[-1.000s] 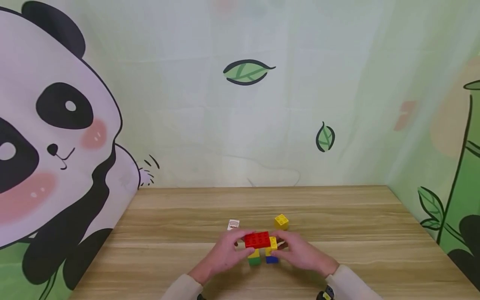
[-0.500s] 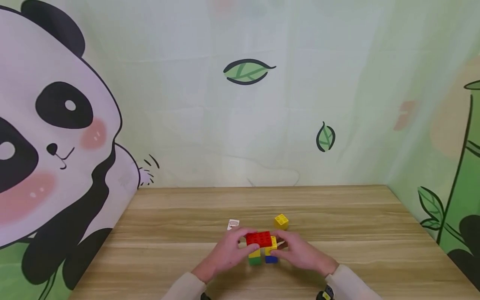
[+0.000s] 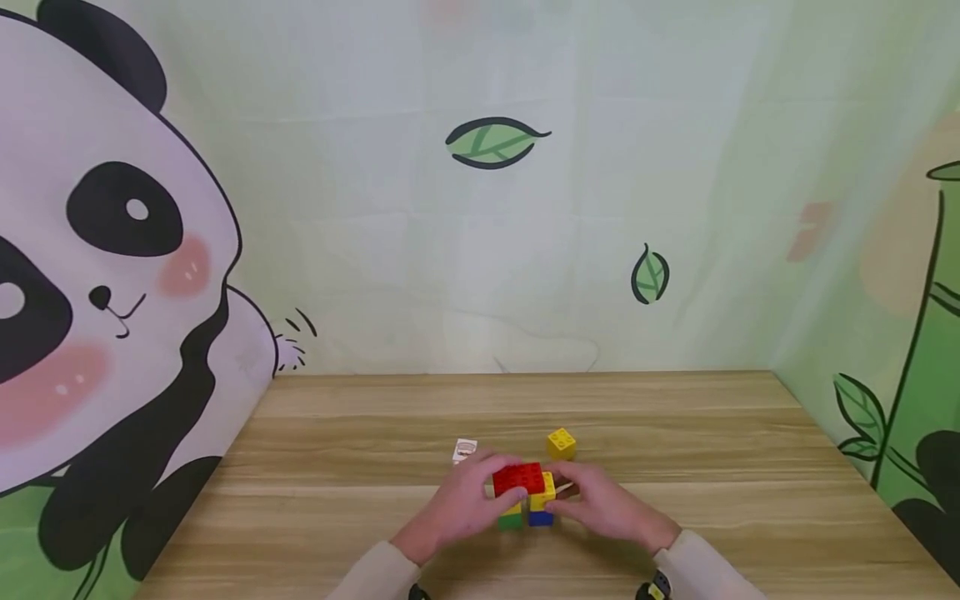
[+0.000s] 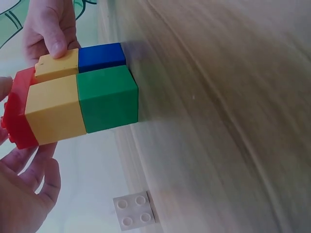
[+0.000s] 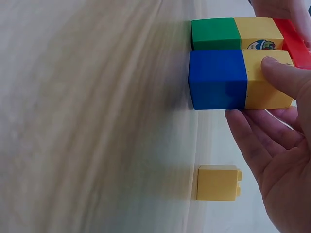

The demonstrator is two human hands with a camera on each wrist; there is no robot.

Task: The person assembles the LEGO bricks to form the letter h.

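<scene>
My left hand holds a long red brick between thumb and fingers, at the top of the left stack. That stack is a yellow brick on a green brick, standing on the table. Close beside it stands a second stack, a yellow brick on a blue brick. My right hand pinches this upper yellow brick, its thumb on the near face. The red brick reaches toward the right stack, where some yellow studs still show; whether it is pressed down there I cannot tell.
Behind the right hand sits a loose yellow brick on the wooden table. A white brick with studs lies behind the left hand. A printed cloth backdrop rises along the table's back edge.
The red brick and my left hand have shifted slightly to the right, and the left thumb now covers more of the left yellow brick. My right hand stays about where it was.
</scene>
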